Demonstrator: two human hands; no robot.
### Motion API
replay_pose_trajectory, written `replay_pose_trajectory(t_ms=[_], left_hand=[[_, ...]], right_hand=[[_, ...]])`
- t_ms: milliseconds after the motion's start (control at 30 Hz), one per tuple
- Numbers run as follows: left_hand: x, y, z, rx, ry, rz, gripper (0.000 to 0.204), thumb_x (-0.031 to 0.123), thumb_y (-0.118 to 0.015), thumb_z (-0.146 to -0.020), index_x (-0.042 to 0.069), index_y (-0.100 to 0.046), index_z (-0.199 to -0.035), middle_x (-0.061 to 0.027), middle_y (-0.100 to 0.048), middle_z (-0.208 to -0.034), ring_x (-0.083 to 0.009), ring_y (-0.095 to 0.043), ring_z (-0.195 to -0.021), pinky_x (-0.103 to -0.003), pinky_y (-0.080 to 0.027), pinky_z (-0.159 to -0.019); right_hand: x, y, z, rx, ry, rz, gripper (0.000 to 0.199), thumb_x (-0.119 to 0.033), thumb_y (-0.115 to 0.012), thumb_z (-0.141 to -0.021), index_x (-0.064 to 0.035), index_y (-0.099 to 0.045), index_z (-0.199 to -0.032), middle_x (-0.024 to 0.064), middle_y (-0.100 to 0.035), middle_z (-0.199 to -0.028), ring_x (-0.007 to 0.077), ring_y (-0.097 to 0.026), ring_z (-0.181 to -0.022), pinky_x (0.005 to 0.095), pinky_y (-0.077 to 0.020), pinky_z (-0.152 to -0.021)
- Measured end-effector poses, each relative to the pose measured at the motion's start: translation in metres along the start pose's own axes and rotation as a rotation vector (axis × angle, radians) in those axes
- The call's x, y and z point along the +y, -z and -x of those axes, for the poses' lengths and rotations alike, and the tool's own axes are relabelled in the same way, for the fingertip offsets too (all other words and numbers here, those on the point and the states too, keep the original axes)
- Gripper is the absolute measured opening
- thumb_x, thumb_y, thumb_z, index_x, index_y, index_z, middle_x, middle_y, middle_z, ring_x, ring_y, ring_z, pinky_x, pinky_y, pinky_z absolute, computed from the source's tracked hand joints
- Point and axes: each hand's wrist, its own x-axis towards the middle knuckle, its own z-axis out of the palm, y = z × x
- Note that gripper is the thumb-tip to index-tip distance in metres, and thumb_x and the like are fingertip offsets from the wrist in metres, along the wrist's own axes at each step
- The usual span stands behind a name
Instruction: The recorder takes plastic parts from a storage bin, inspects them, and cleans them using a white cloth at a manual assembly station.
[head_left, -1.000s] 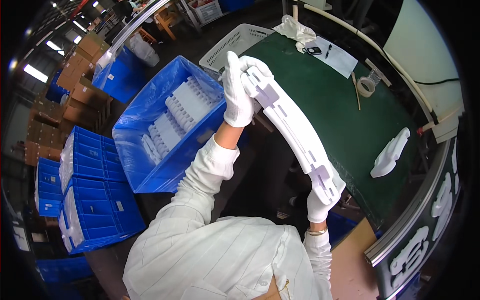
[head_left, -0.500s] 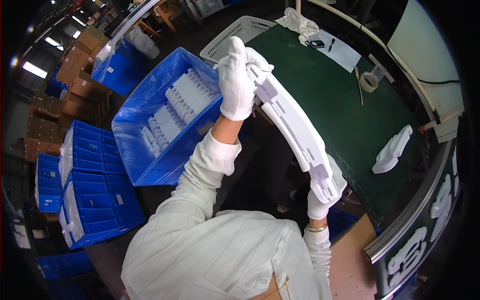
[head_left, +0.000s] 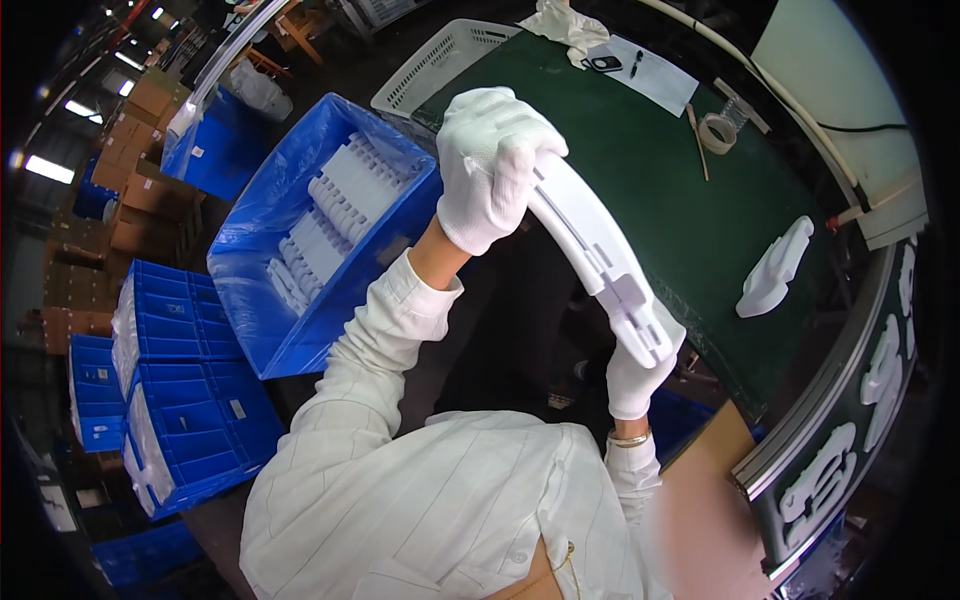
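Observation:
A long, curved white plastic part with slots along it stretches between my two gloved hands, in front of my body. My left hand wraps round its upper end, thumb laid over the near face. The lower end rests in my right hand, whose fingers are mostly hidden behind the part. Both hands wear white knit gloves. Another white plastic part lies on the green tabletop to the right.
At left stands a blue bin lined with clear film, holding rows of white parts. Stacked blue crates are beyond it. A white basket, tape roll and paper sit farther off. A conveyor carrying white parts runs along the right.
The curved part has turned in my hands, showing a narrower face. My left hand has rolled from thumb-up to a wrapped grip, and my right hand has risen slightly.

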Motion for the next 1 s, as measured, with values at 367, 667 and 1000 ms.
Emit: replay_pose_trajectory(t_ms=[367, 667, 1000], left_hand=[[-0.008, -0.018, 0.026, 0.049, 0.126, 0.047, 0.039, 0.021, -0.035, -0.097, 0.011, -0.056, -0.066, -0.0024, -0.055, -0.060, -0.0251, -0.054, -0.058, -0.037, -0.040, -0.063], [0.025, -0.035, 0.019, -0.140, 0.040, 0.021, 0.045, 0.039, -0.039, -0.088, 0.009, -0.064, -0.065, -0.0053, -0.063, -0.068, -0.0272, -0.060, -0.065, -0.036, -0.046, -0.067], [0.026, -0.056, 0.036, -0.057, -0.062, 0.147, 0.029, 0.024, -0.049, -0.088, 0.013, -0.055, -0.062, -0.0009, -0.053, -0.059, -0.0224, -0.052, -0.053, -0.034, -0.038, -0.051]], right_hand=[[-0.004, 0.003, -0.003, -0.119, 0.085, -0.020, 0.025, -0.001, -0.059, -0.092, 0.0045, -0.051, -0.115, 0.0209, -0.059, -0.123, 0.0275, -0.061, -0.109, 0.0346, -0.0486, -0.093], [-0.010, -0.003, -0.009, -0.096, 0.054, 0.210, 0.034, 0.007, -0.065, -0.082, 0.0020, -0.054, -0.114, 0.0140, -0.068, -0.106, 0.0214, -0.067, -0.097, 0.0304, -0.0509, -0.084], [-0.010, -0.004, -0.006, -0.087, 0.114, 0.264, 0.040, 0.015, -0.057, -0.075, -0.0022, -0.058, -0.111, 0.0166, -0.069, -0.104, 0.0327, -0.069, -0.091, 0.0328, -0.0534, -0.079]])
